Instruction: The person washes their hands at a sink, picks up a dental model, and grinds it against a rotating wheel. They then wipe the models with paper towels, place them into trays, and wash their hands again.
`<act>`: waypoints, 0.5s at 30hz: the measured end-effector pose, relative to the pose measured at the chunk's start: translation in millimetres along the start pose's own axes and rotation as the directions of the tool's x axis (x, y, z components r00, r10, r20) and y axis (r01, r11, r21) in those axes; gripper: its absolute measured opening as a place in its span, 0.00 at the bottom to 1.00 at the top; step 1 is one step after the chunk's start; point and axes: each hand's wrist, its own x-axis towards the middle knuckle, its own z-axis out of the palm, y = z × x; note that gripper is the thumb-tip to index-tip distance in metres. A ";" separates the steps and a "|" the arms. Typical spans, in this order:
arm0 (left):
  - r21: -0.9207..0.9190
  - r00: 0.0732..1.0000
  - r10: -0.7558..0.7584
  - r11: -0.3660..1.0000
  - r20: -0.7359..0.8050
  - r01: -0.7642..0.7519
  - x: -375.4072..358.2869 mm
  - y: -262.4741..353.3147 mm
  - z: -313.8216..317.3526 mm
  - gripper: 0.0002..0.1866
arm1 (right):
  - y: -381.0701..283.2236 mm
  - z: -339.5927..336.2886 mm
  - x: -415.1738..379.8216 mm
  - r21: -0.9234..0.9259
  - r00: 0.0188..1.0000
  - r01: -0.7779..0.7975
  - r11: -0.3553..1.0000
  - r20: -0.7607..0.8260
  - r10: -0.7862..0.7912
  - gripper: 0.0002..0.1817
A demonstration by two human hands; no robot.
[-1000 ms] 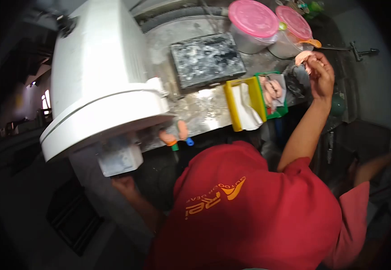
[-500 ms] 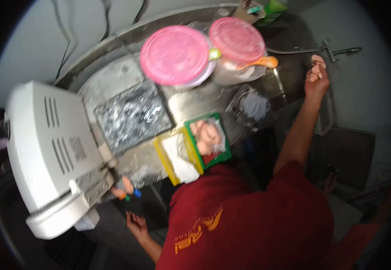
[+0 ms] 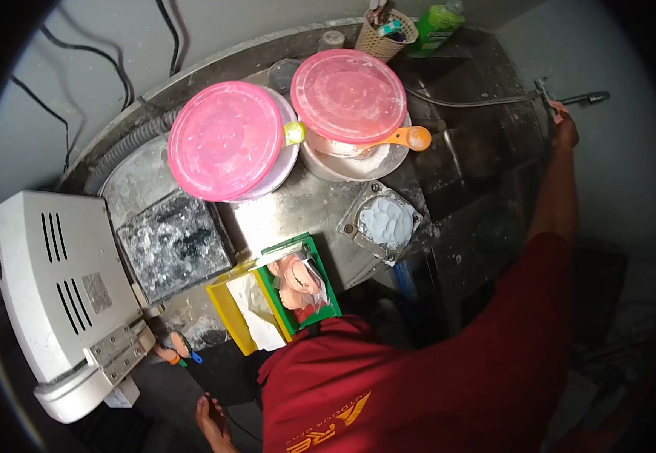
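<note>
My right hand reaches out to the far right, at the wall tap. Pale pink broken pieces show at its fingers, partly hidden by the hand and close under the tap. Low on the left, my left hand hangs below the counter edge, fingers loosely bent and apart, holding nothing. Nearest to it are pink-ended tools with orange and blue parts at the counter edge. In front of my body stand a green tray with pink moulded pieces and a yellow tray with white paper.
Two tubs with pink lids stand at the back, an orange scoop beside one. A square plate with white plaster, a powdery dark slab and a white machine share the counter. Behind are a basket and green bottle.
My right hand has moved outward to the tap, and less of the pink pieces shows. The view has shifted, so the counter things appear lower and further left. My left hand stays low.
</note>
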 end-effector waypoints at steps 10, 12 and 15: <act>0.055 0.983 0.131 0.989 0.132 -0.139 -33.6 30.6 26.7 0.13 | 4.9 6.5 10.3 -0.140 0.888 0.231 0.963 0.434 -0.150 0.23; 0.043 0.984 0.129 0.990 0.126 -0.136 -33.7 26.5 29.4 0.13 | -2.0 9.0 1.9 -0.039 0.863 0.144 0.989 0.494 -0.106 0.23; 0.055 0.983 0.133 0.989 0.126 -0.141 -32.8 23.4 30.7 0.14 | 30.0 -3.8 44.4 -0.325 0.878 0.247 0.913 0.474 -0.068 0.21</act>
